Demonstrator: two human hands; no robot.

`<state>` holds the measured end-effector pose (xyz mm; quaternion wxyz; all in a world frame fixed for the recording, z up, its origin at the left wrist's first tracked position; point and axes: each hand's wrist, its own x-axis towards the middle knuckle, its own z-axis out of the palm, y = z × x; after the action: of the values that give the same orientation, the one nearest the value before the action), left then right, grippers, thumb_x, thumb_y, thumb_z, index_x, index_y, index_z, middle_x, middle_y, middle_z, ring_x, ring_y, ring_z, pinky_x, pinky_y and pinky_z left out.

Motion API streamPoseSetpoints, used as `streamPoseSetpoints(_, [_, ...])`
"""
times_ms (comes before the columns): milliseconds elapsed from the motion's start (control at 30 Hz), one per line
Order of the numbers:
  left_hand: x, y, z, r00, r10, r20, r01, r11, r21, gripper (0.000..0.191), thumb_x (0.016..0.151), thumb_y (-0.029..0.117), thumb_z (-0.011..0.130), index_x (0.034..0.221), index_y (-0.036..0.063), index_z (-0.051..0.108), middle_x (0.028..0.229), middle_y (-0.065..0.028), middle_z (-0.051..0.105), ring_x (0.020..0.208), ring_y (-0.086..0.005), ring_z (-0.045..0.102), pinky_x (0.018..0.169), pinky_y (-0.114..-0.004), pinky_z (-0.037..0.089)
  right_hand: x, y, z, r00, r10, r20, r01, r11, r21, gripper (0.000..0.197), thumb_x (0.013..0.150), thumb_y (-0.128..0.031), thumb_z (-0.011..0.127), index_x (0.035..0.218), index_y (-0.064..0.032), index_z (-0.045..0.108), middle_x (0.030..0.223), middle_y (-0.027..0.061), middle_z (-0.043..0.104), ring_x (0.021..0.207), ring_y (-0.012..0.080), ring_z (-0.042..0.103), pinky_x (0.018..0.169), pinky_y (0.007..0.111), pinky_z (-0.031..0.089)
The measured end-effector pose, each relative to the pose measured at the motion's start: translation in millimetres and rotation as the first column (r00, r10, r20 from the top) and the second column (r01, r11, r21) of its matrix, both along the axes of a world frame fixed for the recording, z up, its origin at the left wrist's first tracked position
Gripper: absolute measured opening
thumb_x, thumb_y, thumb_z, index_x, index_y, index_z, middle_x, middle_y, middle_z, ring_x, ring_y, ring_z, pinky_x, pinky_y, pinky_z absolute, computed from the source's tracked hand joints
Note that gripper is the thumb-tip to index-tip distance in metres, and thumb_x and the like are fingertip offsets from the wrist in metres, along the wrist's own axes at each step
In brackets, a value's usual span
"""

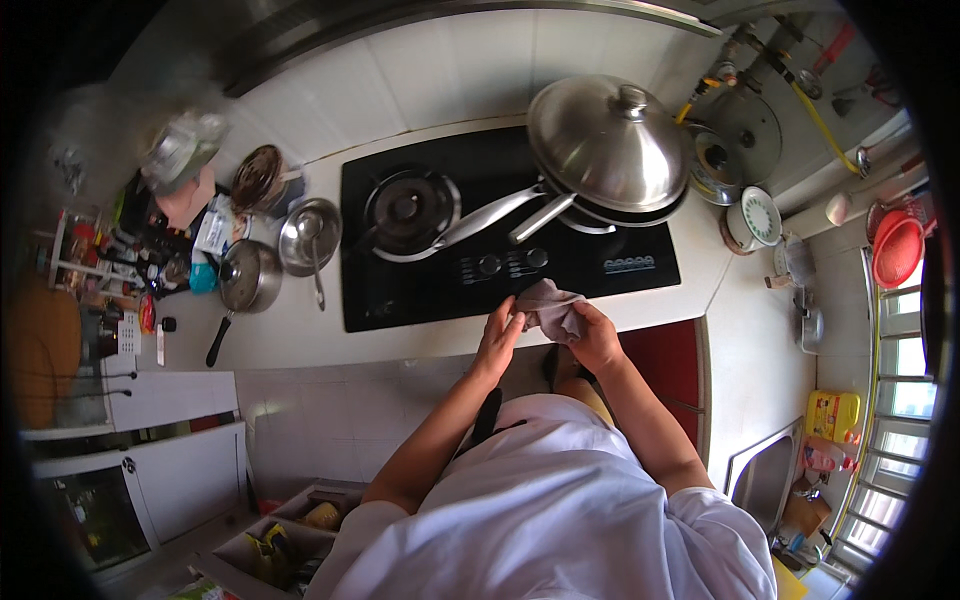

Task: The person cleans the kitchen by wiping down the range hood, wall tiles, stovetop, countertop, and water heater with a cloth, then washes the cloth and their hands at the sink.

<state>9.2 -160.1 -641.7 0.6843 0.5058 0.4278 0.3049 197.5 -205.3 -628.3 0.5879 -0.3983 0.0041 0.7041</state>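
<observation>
A crumpled greyish-pink cloth [553, 309] is held between my two hands, over the front edge of the black glass gas cooktop [390, 300]. My left hand [501, 339] has its thumb and fingers at the cloth's left side. On the other side, my right hand [598, 339] pinches the cloth. Behind them, a wok covered by a domed steel lid [607, 150] sits on the right burner, two metal handles pointing left and toward me. The left burner [411, 210] has no pan on it. Two control knobs [489, 264] lie just beyond the cloth.
Left of the cooktop are a steel bowl with a spoon [310, 236], a lidded saucepan [251, 277] and crowded bottles. A patterned enamel bowl [756, 217] stands at the right corner. A sink [765, 472], a yellow jug [832, 415] and a window line the right side. An open drawer [262, 555] is at lower left.
</observation>
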Motion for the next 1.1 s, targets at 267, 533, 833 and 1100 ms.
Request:
streamPoseSetpoints(267, [-71.8, -6.7, 22.7, 0.976, 0.080, 0.203, -0.031, 0.971, -0.236, 0.051, 0.092, 0.031, 0.066, 0.134, 0.0062, 0.048, 0.124, -0.0034, 0.056, 0.114, -0.0136, 0.054, 0.097, -0.031, 0.044, -93.6, 23.6, 14.1, 0.950, 0.313, -0.013, -0.307, 0.937, 0.165, 0.031, 0.092, -0.011, 0.050, 0.120, -0.0020, 0.059, 0.114, 0.0112, 0.066, 0.104, 0.0236, 0.063, 0.097, 0.035, 0.048])
streamPoseSetpoints(533, [-138.7, 18.5, -25.2, 0.833, 0.551, -0.048, -0.532, 0.822, 0.200, 0.029, 0.083, 0.005, 0.067, 0.111, 0.0061, 0.061, 0.100, -0.0045, 0.064, 0.090, -0.0180, 0.062, 0.080, -0.030, 0.049, -137.1, 40.0, 14.4, 0.824, 0.289, 0.488, -0.322, 0.947, -0.017, 0.036, 0.088, -0.008, 0.058, 0.124, -0.0085, 0.062, 0.117, 0.0032, 0.067, 0.105, 0.0132, 0.061, 0.093, 0.026, 0.042])
streamPoseSetpoints(833, [-169.4, 48.3, -35.1, 0.455, 0.354, -0.817, 0.406, 0.734, 0.544, 0.092, 0.071, 0.036, 0.077, 0.144, 0.0011, 0.033, 0.153, -0.0235, 0.022, 0.141, -0.0459, 0.022, 0.115, -0.054, 0.023, -116.3, 18.5, -44.3, 0.608, 0.276, 0.745, -0.380, 0.924, -0.032, 0.033, 0.087, -0.003, 0.059, 0.120, -0.0063, 0.063, 0.105, 0.0052, 0.066, 0.096, 0.0169, 0.062, 0.090, 0.030, 0.047])
streamPoseSetpoints(1100, [-162.4, 65.9, -51.3, 0.486, 0.436, -0.758, 0.310, 0.724, 0.616, 0.065, 0.078, 0.033, 0.075, 0.131, 0.0079, 0.047, 0.154, -0.0171, 0.026, 0.141, -0.0401, 0.026, 0.112, -0.055, 0.024, -116.8, 52.7, -39.8, -0.557, 0.089, 0.825, -0.438, 0.813, -0.383, 0.055, 0.074, -0.017, 0.072, 0.126, -0.0153, 0.058, 0.142, 0.0149, 0.041, 0.129, 0.0354, 0.040, 0.105, 0.046, 0.039])
